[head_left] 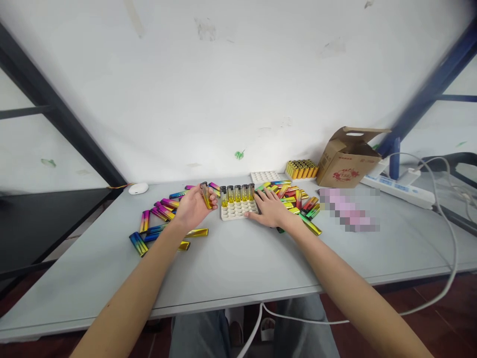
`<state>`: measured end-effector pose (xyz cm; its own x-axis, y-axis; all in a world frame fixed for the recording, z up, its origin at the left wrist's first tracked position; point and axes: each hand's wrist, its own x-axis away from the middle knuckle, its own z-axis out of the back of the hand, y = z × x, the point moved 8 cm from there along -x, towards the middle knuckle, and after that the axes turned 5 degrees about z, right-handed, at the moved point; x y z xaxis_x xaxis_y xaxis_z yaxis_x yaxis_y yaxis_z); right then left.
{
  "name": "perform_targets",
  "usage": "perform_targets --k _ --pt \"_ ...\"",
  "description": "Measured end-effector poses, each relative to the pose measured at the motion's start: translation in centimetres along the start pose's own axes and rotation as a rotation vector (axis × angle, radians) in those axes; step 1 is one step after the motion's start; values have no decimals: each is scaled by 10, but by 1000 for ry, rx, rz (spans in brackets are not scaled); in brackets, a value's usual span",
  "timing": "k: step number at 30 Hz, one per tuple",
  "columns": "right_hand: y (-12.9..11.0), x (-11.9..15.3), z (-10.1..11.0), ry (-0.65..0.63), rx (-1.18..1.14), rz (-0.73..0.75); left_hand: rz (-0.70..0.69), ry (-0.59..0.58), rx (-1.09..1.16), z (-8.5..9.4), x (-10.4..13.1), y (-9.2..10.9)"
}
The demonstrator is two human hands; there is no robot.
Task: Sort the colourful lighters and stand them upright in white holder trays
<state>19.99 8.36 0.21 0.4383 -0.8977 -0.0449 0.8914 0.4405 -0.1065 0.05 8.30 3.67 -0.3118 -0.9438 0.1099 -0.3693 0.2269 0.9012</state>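
White plastic, it seems, makes up the tray (234, 215) in front of me, set near the middle of the table (238, 268), where both my hands reach it easily. My left hand (192, 210) is closed narrowly around one lighter (206, 196), held just off the tray's left end. I have it black top up and leaning a little, probably because gripping it by the body leaves the top free.

My right hand (274, 210) is spread wide at the tray's right end, thumb at the near corner, fingers by the last lighter in the row. I'd judge that this keeps the tray from sliding; what lies under the palm I cannot tell. The row of lighters (237, 194) stands upright along the back, yellow in their clear bodies, since the holes hold them by their lower ends. The nearer holes show bare.

Shiny pink, blue and gold sleeves (144, 221) lie loose to my left, with red, green and gold ones (312, 224) to my right, presumably spread so that each side is within reach. Behind, by the wall, sit a second white tray (265, 176) and a block of gold tubes (301, 170) packed upright, beside an open cardboard box (345, 166).
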Motion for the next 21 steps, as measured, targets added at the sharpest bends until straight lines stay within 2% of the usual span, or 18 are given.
perform_targets --k 4,10,15,21 --pt "-1 0 0 12 0 10 29 -6 -5 -2 1 -2" --pt "-3 0 1 12 -13 22 76 -76 70 -5 2 -6" --pt "-3 0 3 18 -16 26 65 -74 86 -5 0 -7" --pt "-4 0 3 21 -8 30 82 -32 -17 -8 1 -11"
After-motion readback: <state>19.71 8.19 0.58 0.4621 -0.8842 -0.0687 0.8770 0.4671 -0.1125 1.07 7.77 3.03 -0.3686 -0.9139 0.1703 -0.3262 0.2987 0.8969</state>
